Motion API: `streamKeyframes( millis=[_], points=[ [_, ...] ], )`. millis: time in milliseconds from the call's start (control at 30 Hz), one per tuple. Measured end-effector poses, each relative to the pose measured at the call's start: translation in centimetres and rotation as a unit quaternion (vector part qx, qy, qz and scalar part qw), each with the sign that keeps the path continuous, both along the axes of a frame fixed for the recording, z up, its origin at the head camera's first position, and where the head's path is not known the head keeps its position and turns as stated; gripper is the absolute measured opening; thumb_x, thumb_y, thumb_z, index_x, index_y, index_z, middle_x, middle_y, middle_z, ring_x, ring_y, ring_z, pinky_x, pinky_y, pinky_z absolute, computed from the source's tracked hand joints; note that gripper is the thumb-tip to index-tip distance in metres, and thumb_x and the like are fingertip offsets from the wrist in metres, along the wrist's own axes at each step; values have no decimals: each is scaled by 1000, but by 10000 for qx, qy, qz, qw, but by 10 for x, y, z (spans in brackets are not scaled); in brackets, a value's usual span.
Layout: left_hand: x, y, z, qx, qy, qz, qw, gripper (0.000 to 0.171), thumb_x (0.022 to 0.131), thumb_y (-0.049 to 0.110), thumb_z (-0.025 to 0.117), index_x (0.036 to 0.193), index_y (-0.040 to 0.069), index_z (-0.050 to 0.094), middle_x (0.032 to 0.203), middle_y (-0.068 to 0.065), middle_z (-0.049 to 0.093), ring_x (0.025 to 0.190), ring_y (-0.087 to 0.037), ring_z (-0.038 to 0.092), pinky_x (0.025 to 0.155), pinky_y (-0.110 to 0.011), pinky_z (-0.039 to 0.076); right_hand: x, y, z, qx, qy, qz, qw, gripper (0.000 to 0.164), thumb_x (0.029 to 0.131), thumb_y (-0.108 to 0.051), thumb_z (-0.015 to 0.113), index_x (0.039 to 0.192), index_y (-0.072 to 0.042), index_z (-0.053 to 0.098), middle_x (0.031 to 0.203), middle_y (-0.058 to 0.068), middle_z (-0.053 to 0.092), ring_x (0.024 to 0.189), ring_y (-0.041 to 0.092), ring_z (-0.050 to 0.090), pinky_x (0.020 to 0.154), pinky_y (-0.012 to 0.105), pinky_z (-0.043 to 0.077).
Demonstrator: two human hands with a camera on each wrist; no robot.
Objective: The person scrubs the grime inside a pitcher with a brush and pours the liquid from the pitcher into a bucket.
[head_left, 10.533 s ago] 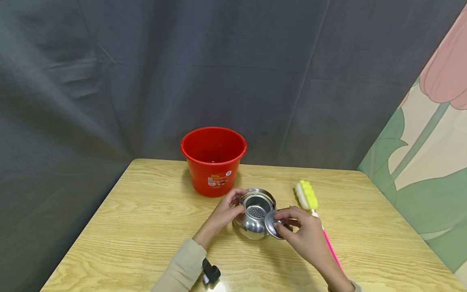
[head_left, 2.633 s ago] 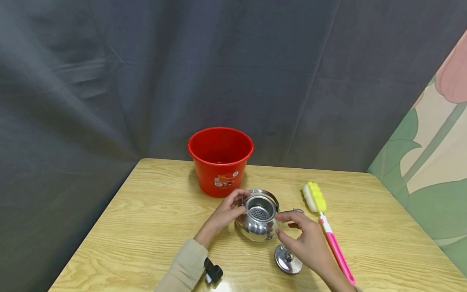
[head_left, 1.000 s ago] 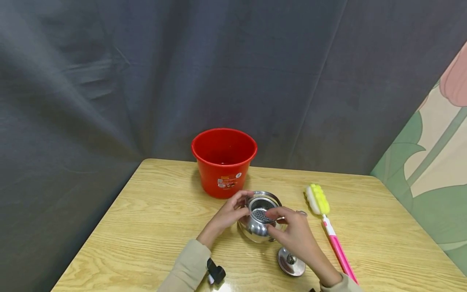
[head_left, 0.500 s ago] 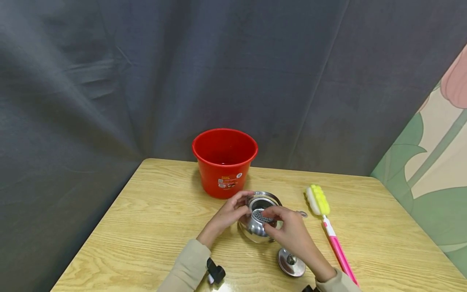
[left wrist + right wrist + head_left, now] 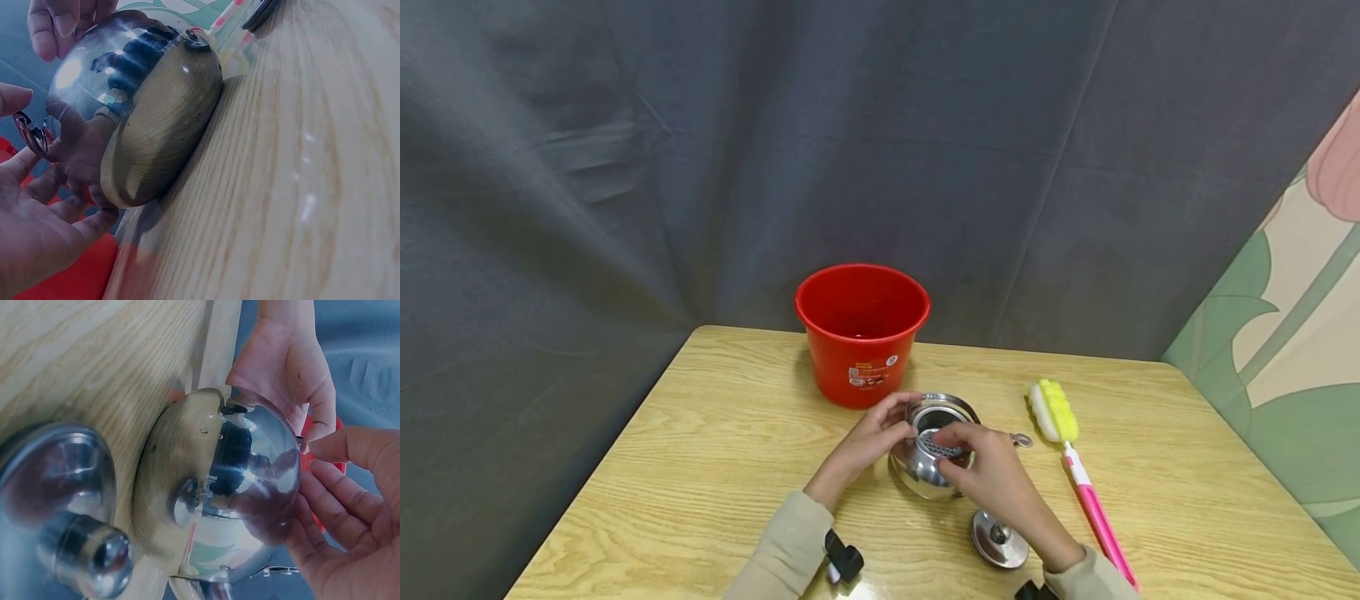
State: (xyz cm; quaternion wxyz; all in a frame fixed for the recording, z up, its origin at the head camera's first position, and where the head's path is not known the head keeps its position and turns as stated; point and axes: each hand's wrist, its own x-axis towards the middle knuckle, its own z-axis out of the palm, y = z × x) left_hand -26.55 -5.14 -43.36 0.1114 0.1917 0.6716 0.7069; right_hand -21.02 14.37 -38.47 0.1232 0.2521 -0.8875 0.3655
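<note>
A shiny steel teapot (image 5: 916, 478) stands on the table, its mouth uncovered and a perforated strainer (image 5: 932, 445) inside. My left hand (image 5: 871, 440) grips the pot's left side, thumb near the rim and fingers round the raised handle's base. My right hand (image 5: 995, 473) reaches over the near right of the mouth, forefinger inside and thumb outside, pinching at the strainer's rim. Its palm hides part of the opening. In the right wrist view the remaining fingers (image 5: 347, 494) curl close to the pot's wall. The round knobbed lid (image 5: 1000, 542) lies on the table below my right wrist.
A red bucket (image 5: 862, 367) stands behind the pot at the back of the table (image 5: 700, 467). To the right lies a brush (image 5: 1093, 508) with a pink and white handle and a yellow and white sponge head. A dark curtain (image 5: 865, 150) hangs behind.
The lid, held by my right hand in the oldest frame, now lies on the table. My right hand has moved left onto the pot's mouth. The left hand keeps its grip on the pot.
</note>
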Motion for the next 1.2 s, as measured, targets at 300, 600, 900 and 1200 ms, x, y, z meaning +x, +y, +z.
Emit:
streamKeyframes(
  millis=[300, 600, 900, 1200],
  points=[
    [-2, 0, -3, 36, -104, 16, 9999, 42, 97, 17, 50, 138, 11, 50, 141, -4, 46, 130, -21, 41, 109, -43, 29, -3, -3, 0, 159, -79, 86, 9998, 17, 75, -2, 73, 90, -10, 72, 87, -3, 70, 75, 11, 65, 62, 23, 52],
    [-2, 0, -1, 22, -50, -14, 10000, 43, 97, 14, 48, 140, 9, 47, 144, -6, 44, 133, -22, 38, 110, -43, 27, -8, -5, 3, 408, -146, 388, 9983, 14, 77, -3, 73, 89, -9, 71, 84, -3, 70, 78, 10, 67, 67, 30, 56],
    [-2, 0, -1, 39, -112, 24, 9999, 42, 97, 15, 47, 139, 10, 48, 144, -5, 44, 133, -21, 37, 110, -43, 27, -9, -6, 3, 444, -131, 428, 9980, 14, 77, -3, 73, 89, -9, 71, 85, -1, 71, 79, 10, 68, 66, 26, 55],
    [-2, 0, -2, -7, -109, 65, 9999, 43, 97, 16, 48, 139, 11, 49, 144, -4, 44, 134, -21, 38, 110, -44, 27, -10, -6, 2, 577, -43, 496, 9971, 12, 77, -3, 72, 89, -7, 71, 85, 0, 71, 76, 9, 68, 64, 23, 54]
  ],
)
